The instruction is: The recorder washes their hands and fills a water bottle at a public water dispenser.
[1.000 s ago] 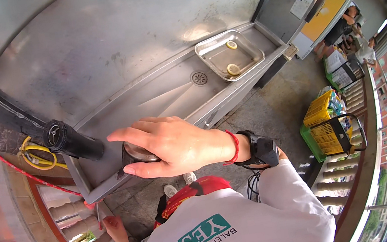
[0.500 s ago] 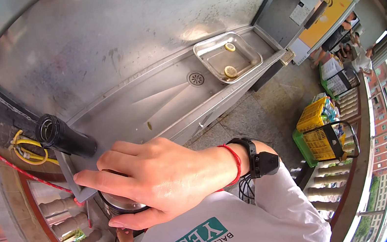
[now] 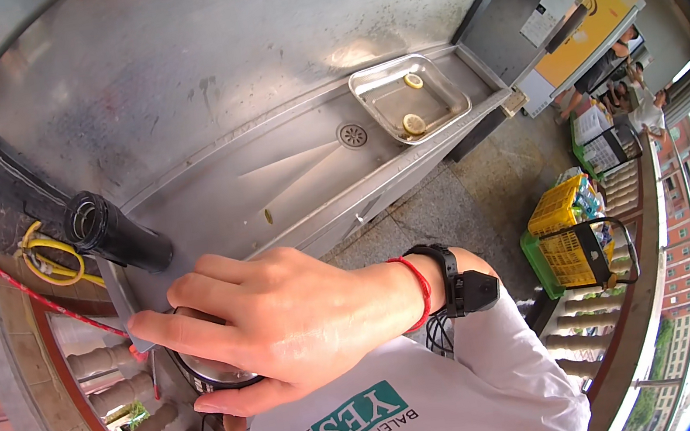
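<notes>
My right hand (image 3: 264, 328) reaches in from the right, palm down, with its fingers and thumb curved over a round shiny metal vessel with a dark rim (image 3: 212, 371). Most of that vessel is hidden under the palm, so its exact kind does not show. Below it, a small part of my left hand (image 3: 234, 427) appears beside my shirt; its fingers are hidden. A black cylinder with an open top (image 3: 114, 235) stands tilted in view at the left end of the steel sink counter (image 3: 294, 165), just beyond my right fingertips.
A steel tray (image 3: 387, 108) with two lemon slices (image 3: 413, 124) rests right of the drain (image 3: 352, 134). A yellow hose (image 3: 52, 261) lies coiled at left. Yellow basket (image 3: 566, 250) and balustrade stand right. People (image 3: 644, 112) are farther off.
My right hand stays over the metal vessel, which now shows slightly more beneath the palm. My left hand has sunk farther behind my shirt. The view has shifted slightly.
</notes>
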